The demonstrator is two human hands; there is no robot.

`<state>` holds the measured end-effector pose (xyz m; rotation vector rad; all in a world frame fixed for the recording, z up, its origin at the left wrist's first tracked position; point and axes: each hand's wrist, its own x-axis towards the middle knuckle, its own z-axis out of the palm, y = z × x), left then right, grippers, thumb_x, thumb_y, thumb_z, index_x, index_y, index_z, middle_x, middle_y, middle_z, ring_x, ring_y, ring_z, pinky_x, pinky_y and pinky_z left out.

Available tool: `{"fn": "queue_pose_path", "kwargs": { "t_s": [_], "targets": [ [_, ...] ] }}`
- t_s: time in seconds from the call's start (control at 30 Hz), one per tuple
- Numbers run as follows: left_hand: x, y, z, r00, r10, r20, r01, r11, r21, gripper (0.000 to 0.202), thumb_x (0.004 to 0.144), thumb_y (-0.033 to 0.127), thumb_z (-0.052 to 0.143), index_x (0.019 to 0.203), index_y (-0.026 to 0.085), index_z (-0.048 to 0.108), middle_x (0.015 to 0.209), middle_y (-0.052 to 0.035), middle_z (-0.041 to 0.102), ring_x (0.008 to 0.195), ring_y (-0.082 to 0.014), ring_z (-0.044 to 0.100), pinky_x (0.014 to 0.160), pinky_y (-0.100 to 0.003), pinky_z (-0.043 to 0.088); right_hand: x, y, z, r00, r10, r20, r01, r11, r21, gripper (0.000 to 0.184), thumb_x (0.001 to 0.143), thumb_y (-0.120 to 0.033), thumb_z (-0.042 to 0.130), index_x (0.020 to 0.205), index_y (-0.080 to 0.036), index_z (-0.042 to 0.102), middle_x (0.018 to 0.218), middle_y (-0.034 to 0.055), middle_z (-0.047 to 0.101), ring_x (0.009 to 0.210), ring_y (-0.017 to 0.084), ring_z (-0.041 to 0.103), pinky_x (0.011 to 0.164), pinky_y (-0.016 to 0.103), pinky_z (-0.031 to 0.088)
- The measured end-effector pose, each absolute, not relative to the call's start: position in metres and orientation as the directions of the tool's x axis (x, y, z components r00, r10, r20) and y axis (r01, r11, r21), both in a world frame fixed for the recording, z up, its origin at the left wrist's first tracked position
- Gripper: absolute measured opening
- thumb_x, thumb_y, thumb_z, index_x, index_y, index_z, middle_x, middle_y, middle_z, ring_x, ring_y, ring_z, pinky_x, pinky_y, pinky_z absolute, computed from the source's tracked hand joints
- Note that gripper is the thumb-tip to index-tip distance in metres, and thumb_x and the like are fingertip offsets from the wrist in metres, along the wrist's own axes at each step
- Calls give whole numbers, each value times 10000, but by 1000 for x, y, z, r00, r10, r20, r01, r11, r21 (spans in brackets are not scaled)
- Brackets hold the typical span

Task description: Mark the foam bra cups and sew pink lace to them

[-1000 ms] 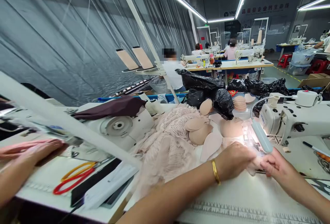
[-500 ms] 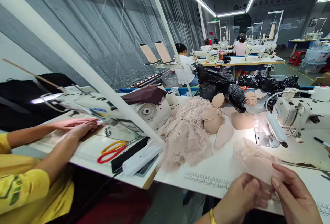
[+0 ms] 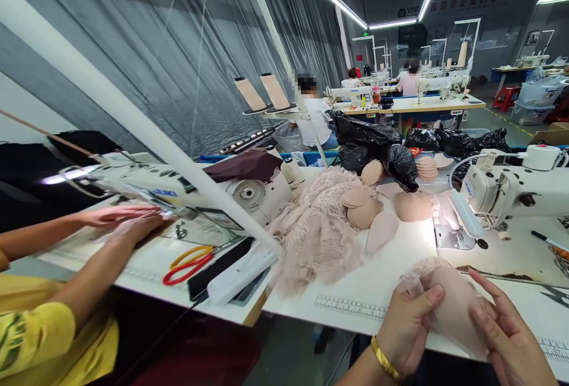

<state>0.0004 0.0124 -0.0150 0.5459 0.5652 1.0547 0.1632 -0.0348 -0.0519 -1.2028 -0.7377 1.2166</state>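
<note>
A beige bra cup (image 3: 456,312) with lace along its far edge is held between my two hands, above the table's front edge. My left hand (image 3: 409,322) grips its left side, thumb on top and fingers behind. On the right side, my right hand (image 3: 511,329) pinches the cup between thumb and fingers, the index finger stretched along it. Beyond my hands, a sewing machine (image 3: 511,187) has more beige fabric (image 3: 447,208) by its lit needle area. Loose bra cups (image 3: 364,214) and a heap of beige lace (image 3: 317,226) lie to the left.
Black plastic bags (image 3: 368,131) and a stack of cups (image 3: 427,168) sit behind. Small dark snips (image 3: 555,296) and a pen (image 3: 544,239) lie at right. A co-worker's hands (image 3: 137,223) work at another machine on the left, near red-and-orange-handled scissors (image 3: 189,264).
The bra cup has turned more upright and come nearer, its smooth face now showing. My left hand has shifted its grip, with the thumb on top. The view has moved slightly.
</note>
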Motion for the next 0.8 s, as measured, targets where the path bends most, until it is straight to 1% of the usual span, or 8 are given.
{"fn": "queue_pose_path", "kwargs": {
  "t_s": [0.07, 0.13, 0.27, 0.37, 0.43, 0.5, 0.67, 0.8],
  "targets": [
    [1, 15, -15, 382, 910, -161, -636, 385, 669, 477, 731, 365, 984, 1125, 139, 839, 1134, -161, 824, 1104, -328, 764, 1066, -437, 557, 160, -38, -53, 239, 946, -219, -356, -124, -926, 745, 879, -597, 832, 1540, -356, 587, 1264, 104, 808, 1107, 326, 776, 974, 472, 628],
    [2, 17, -14, 396, 905, -155, -628, 390, 673, 471, 745, 361, 971, 1132, 130, 837, 1119, -166, 825, 1095, -328, 765, 1059, -436, 556, 160, -39, -57, 238, 944, -227, -375, -127, -919, 764, 872, -597, 836, 1546, -360, 564, 1269, 101, 805, 1135, 333, 765, 990, 490, 619],
    [5, 19, -13, 412, 896, -167, -643, 416, 643, 522, 743, 353, 956, 1190, 118, 823, 1161, -178, 813, 1095, -317, 756, 1013, -398, 567, 169, -35, -73, 227, 949, -218, -363, -125, -923, 814, 820, -575, 887, 1534, -359, 561, 1295, 99, 798, 1168, 347, 760, 996, 506, 623],
    [10, 19, -13, 392, 890, -232, -650, 446, 615, 488, 743, 385, 955, 1133, 116, 837, 1155, -171, 815, 1049, -280, 754, 952, -347, 579, 169, -36, -80, 263, 944, -201, -334, -107, -937, 876, 767, -563, 933, 1534, -350, 568, 1338, 99, 786, 1251, 356, 729, 1044, 481, 608],
    [13, 20, -13, 381, 886, -263, -647, 459, 609, 482, 731, 407, 964, 1095, 115, 844, 1113, -166, 822, 998, -269, 758, 928, -346, 586, 164, -39, -80, 320, 930, -180, -292, -84, -953, 878, 788, -567, 921, 1555, -344, 556, 1430, 95, 743, 1357, 357, 666, 1113, 466, 571],
    [16, 22, -12, 384, 883, -270, -633, 464, 620, 520, 717, 423, 969, 1110, 107, 841, 1090, -172, 825, 967, -283, 763, 917, -368, 592, 159, -43, -76, 357, 922, -154, -244, -67, -967, 850, 826, -574, 893, 1566, -331, 552, 1504, 96, 696, 1420, 360, 616, 1137, 455, 558],
    [20, 24, -11, 385, 889, -247, -624, 449, 639, 528, 710, 437, 972, 1102, 109, 842, 1066, -168, 828, 953, -287, 768, 913, -373, 589, 156, -44, -71, 372, 920, -119, -201, -45, -979, 819, 839, -571, 882, 1555, -335, 562, 1508, 94, 694, 1368, 354, 661, 1061, 390, 613],
    [22, 24, -15, 403, 882, -244, -597, 456, 660, 552, 703, 453, 974, 1098, 94, 837, 1056, -184, 822, 960, -300, 770, 927, -384, 589, 155, -44, -74, 345, 932, -109, -181, -48, -982, 809, 904, -582, 814, 1602, -344, 481, 1527, 94, 674, 1406, 334, 635, 1067, 373, 600]
  ]
}}
